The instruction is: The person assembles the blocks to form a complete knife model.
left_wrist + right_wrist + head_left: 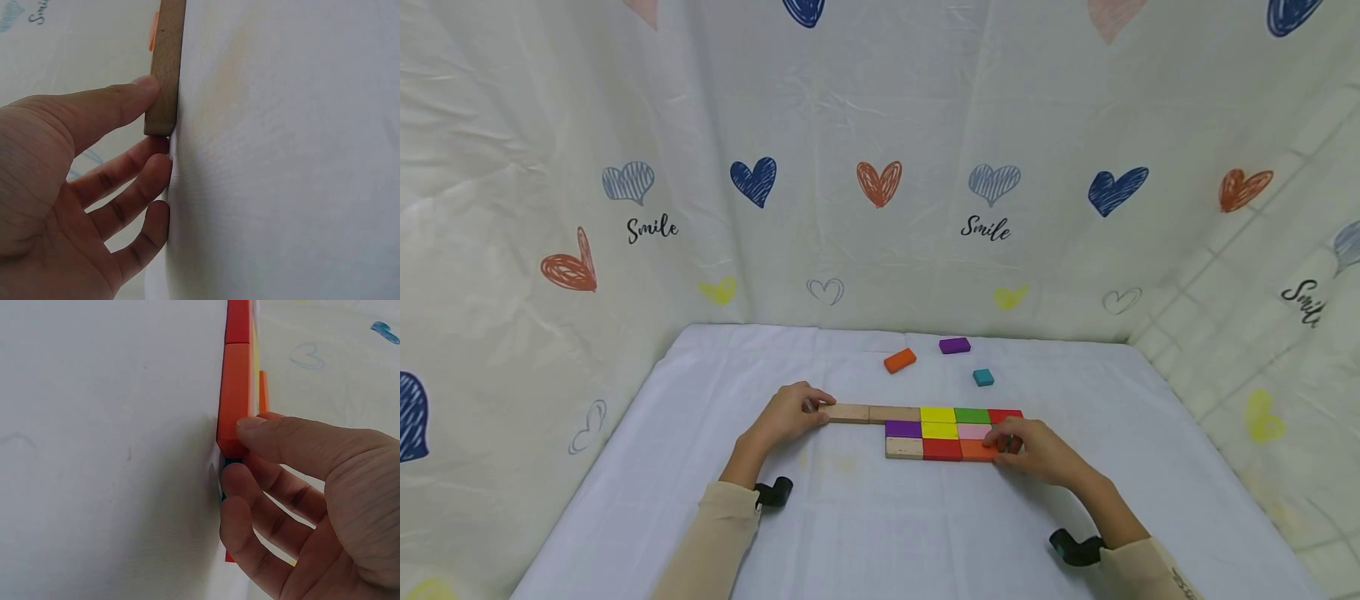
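Note:
Three rows of small wooden blocks lie side by side on the white cloth. My left hand [790, 412] pinches the outer end of a plain wooden block [847, 413] at the left of the back row; its thumb lies on the block's near side in the left wrist view. My right hand [1039, 450] holds the orange block [977, 451] that ends the front row, thumb against it in the right wrist view. Between the hands are a red block [942, 450], a purple block [903, 429], a pink block [973, 431] and a green block [972, 415]. Right fingers partly hide the middle row's end.
Behind the rows lie a loose orange block [899, 360], a purple block [955, 345] and a teal block [982, 377]. A white cloth [850, 533] covers the table. Curtains with printed hearts [880, 183] stand behind and at both sides.

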`<action>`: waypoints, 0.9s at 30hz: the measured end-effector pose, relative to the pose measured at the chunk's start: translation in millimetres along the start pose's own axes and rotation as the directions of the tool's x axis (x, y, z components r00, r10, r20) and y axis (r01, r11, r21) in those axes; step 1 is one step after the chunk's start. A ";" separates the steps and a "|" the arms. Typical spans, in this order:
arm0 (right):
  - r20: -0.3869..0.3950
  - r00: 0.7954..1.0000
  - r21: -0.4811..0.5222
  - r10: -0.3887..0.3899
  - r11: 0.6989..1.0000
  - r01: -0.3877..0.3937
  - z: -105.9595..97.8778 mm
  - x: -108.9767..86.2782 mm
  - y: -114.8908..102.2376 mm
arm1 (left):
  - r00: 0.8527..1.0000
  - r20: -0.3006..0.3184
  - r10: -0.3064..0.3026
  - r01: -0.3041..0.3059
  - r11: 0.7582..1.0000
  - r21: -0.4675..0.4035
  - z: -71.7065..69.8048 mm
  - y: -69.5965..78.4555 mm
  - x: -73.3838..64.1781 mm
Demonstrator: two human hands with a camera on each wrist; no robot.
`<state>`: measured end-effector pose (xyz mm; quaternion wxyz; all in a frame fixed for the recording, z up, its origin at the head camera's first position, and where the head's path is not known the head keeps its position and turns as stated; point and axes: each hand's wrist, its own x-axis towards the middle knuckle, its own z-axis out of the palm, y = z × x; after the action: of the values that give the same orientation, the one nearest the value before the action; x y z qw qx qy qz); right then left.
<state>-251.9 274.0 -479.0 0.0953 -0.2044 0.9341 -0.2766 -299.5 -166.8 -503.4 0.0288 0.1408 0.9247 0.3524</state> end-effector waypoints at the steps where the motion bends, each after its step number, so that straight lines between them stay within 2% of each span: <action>1: 0.002 1.000 -0.002 0.001 1.000 -0.001 -0.2 0.1 -0.1 | 1.000 0.000 -0.001 0.001 1.000 0.001 0.0 -0.3 0.0; 7: 0.038 0.999 0.005 -0.007 1.000 0.007 -5.4 2.3 -1.6 | 1.000 -0.003 -0.004 0.004 1.000 -0.002 -0.4 -0.3 -0.4; 13: 0.068 0.998 0.045 -0.013 0.999 0.010 -20.7 12.7 -3.0 | 1.000 -0.002 -0.010 0.010 1.000 0.001 -0.7 0.5 -0.4; 20: 0.044 0.999 0.082 0.031 0.996 -0.034 -43.4 39.0 -1.2 | 1.000 -0.004 -0.018 0.018 1.000 0.003 -0.5 1.0 0.2; 27: -0.015 0.998 0.158 0.068 0.985 -0.065 -58.5 72.4 17.1 | 1.000 -0.001 -0.011 0.011 1.000 -0.001 -0.3 0.7 0.2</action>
<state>-339.6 283.6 -444.7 0.1107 -0.1621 0.9167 -0.3482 -299.6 -166.5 -502.8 0.0301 0.1357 0.9253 0.3528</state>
